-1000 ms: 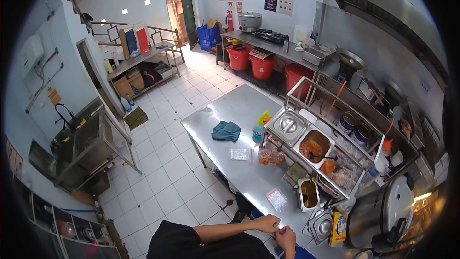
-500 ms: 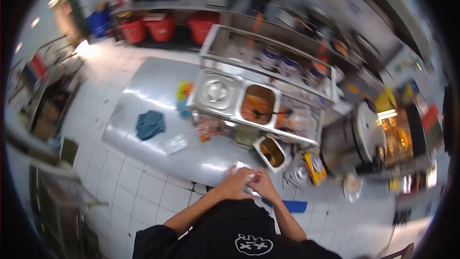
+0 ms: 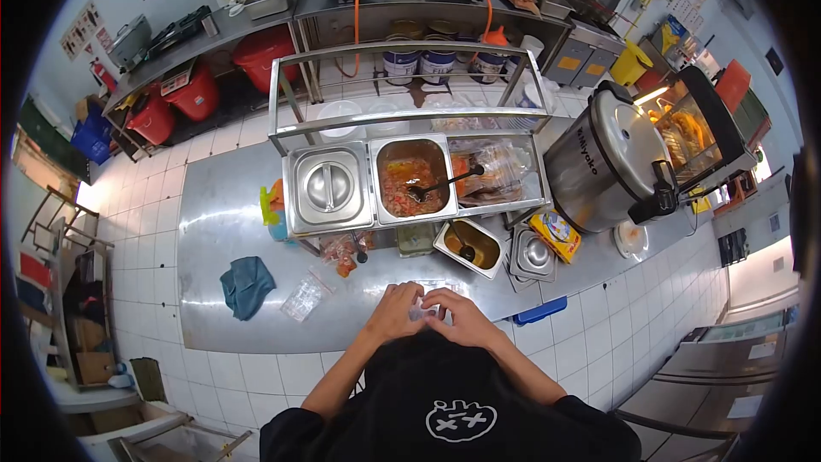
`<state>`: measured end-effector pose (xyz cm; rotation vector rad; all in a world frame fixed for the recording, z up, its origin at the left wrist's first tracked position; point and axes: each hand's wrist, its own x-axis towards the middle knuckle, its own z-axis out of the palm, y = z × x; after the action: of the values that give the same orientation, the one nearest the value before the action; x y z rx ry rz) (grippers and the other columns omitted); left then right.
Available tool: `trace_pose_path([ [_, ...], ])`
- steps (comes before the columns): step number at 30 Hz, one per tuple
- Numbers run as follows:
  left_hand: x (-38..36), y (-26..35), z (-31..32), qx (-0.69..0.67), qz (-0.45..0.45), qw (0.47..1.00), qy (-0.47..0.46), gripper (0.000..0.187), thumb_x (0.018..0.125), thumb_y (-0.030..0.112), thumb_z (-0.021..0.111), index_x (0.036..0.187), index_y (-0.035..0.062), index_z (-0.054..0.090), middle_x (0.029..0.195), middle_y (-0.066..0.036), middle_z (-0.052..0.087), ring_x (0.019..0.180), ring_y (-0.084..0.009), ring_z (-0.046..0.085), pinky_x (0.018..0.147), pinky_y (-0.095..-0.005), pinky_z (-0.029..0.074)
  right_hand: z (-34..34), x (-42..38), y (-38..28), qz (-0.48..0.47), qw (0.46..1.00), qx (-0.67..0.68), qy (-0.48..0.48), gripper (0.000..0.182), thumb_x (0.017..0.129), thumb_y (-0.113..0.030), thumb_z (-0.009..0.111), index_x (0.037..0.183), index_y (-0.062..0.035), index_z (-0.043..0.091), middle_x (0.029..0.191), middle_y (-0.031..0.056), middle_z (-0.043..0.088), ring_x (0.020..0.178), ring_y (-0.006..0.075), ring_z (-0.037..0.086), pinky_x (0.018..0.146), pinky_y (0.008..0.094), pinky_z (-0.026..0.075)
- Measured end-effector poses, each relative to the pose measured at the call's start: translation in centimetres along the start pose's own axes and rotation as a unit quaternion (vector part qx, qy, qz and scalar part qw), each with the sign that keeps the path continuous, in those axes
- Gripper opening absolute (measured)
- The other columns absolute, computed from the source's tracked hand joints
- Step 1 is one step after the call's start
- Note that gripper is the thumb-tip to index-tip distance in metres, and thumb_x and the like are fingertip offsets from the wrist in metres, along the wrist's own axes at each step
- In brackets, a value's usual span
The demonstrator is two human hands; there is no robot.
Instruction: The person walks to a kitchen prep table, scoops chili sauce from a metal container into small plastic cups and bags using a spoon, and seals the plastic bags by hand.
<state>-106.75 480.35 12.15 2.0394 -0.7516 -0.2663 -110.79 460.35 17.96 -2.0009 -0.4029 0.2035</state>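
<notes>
My left hand and my right hand meet at the table's front edge, close to my body. Between their curled fingers is a small clear plastic bag, mostly covered by the fingers. Just beyond them a steel pan of brown liquid holds a black ladle. Behind it, a deeper pan of chunky red-orange sauce has another black ladle in it. A lidded steel pan sits to its left.
On the steel table lie a blue-green cloth, a flat clear bag and bagged orange-red food. To the right stand a yellow box and a large Miyako cooker. A metal rack frame rises behind the pans.
My view has swung and become sharper, with the table now squarer to me. Both hands stay together around the plastic bag, which shows less between the fingers.
</notes>
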Motion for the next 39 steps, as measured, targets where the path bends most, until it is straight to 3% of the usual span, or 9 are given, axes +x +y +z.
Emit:
trace_pose_path([
  [4, 1.8, -1.1, 0.8, -0.013, 0.069, 0.996, -0.047, 0.049, 0.070, 0.026, 0.080, 0.107, 0.0040, 0.056, 0.102, -0.017, 0.066, 0.099, -0.0370, 0.064, 0.092, -0.0461, 0.045, -0.3, 0.3, -0.4, 0.077, 0.992, -0.054, -0.089, 0.034, 0.092, -0.025, 0.071, 0.118, -0.0029, 0.066, 0.108, 0.0142, 0.070, 0.082, 0.0275, 0.068, 0.077, 0.0372, 0.055],
  [6, 1.8, -1.3, 1.2, -0.026, 0.068, 0.995, -0.062, 0.045, 0.074, 0.025, 0.078, 0.108, 0.0036, 0.059, 0.102, -0.017, 0.067, 0.097, -0.0383, 0.064, 0.088, -0.0468, 0.048, -0.6, 0.8, 0.4, 0.107, 0.980, -0.059, -0.157, 0.037, 0.093, -0.029, 0.070, 0.121, -0.0046, 0.066, 0.106, 0.0159, 0.071, 0.089, 0.0292, 0.070, 0.080, 0.0382, 0.055],
  [9, 0.8, -0.8, 1.1, -0.061, 0.044, 0.996, -0.041, 0.040, 0.076, 0.021, 0.076, 0.108, 0.0035, 0.060, 0.100, -0.017, 0.067, 0.095, -0.0390, 0.064, 0.083, -0.0464, 0.051, -1.1, 1.2, 1.4, 0.019, 0.969, -0.085, -0.232, 0.038, 0.093, -0.034, 0.069, 0.122, -0.0086, 0.067, 0.101, 0.0175, 0.072, 0.092, 0.0335, 0.071, 0.081, 0.0422, 0.055],
  [12, 0.1, -1.4, 1.9, -0.046, 0.015, 0.998, -0.031, 0.037, 0.075, 0.015, 0.075, 0.107, 0.0036, 0.062, 0.099, -0.017, 0.067, 0.094, -0.0385, 0.064, 0.083, -0.0452, 0.052, -0.9, 1.3, 1.4, -0.002, 0.967, -0.105, -0.231, 0.041, 0.093, -0.044, 0.067, 0.116, -0.0100, 0.068, 0.099, 0.0181, 0.072, 0.089, 0.0371, 0.071, 0.083, 0.0460, 0.055],
  [15, -0.8, -1.9, 2.1, -0.024, 0.007, 1.000, -0.008, 0.034, 0.075, 0.012, 0.075, 0.104, 0.0033, 0.061, 0.097, -0.017, 0.066, 0.094, -0.0390, 0.064, 0.084, -0.0459, 0.052, -0.4, 1.5, 0.9, 0.075, 0.960, -0.105, -0.249, 0.047, 0.092, -0.053, 0.065, 0.108, -0.0087, 0.070, 0.098, 0.0191, 0.072, 0.090, 0.0383, 0.070, 0.083, 0.0473, 0.054],
  [18, -1.1, -2.1, 2.5, -0.020, 0.037, 0.999, -0.005, 0.031, 0.076, 0.011, 0.073, 0.103, 0.0028, 0.061, 0.097, -0.017, 0.066, 0.094, -0.0391, 0.064, 0.085, -0.0465, 0.052, 0.2, 2.2, 0.5, 0.109, 0.940, -0.112, -0.302, 0.049, 0.091, -0.053, 0.067, 0.106, -0.0059, 0.070, 0.105, 0.0209, 0.071, 0.100, 0.0407, 0.068, 0.088, 0.0476, 0.053],
  [28, -0.4, -0.7, 3.7, -0.029, 0.041, 0.999, 0.000, 0.034, 0.084, 0.015, 0.070, 0.115, 0.0040, 0.060, 0.108, -0.019, 0.066, 0.101, -0.0412, 0.064, 0.090, -0.0479, 0.051, -1.3, 2.3, 0.7, 0.100, 0.942, -0.099, -0.304, 0.049, 0.092, -0.053, 0.067, 0.092, -0.0051, 0.075, 0.091, 0.0179, 0.072, 0.094, 0.0399, 0.069, 0.086, 0.0463, 0.054],
  [36, 0.3, -1.3, 3.1, 0.034, 0.077, 0.995, 0.054, 0.037, 0.073, 0.011, 0.073, 0.109, 0.0058, 0.063, 0.101, -0.014, 0.067, 0.099, -0.0371, 0.065, 0.089, -0.0455, 0.052, 0.2, 1.0, 2.0, 0.033, 0.967, -0.139, -0.211, 0.054, 0.092, -0.054, 0.066, 0.100, -0.0004, 0.070, 0.104, 0.0213, 0.070, 0.101, 0.0407, 0.067, 0.089, 0.0472, 0.053],
  [39, 0.4, -1.1, 3.0, 0.045, 0.075, 0.995, 0.048, 0.038, 0.070, 0.011, 0.075, 0.106, 0.0064, 0.065, 0.098, -0.013, 0.068, 0.097, -0.0357, 0.066, 0.087, -0.0441, 0.053, -0.4, 1.4, 0.7, 0.049, 0.943, -0.203, -0.261, 0.059, 0.091, -0.059, 0.064, 0.102, -0.0009, 0.070, 0.102, 0.0215, 0.070, 0.100, 0.0403, 0.067, 0.089, 0.0486, 0.053],
])
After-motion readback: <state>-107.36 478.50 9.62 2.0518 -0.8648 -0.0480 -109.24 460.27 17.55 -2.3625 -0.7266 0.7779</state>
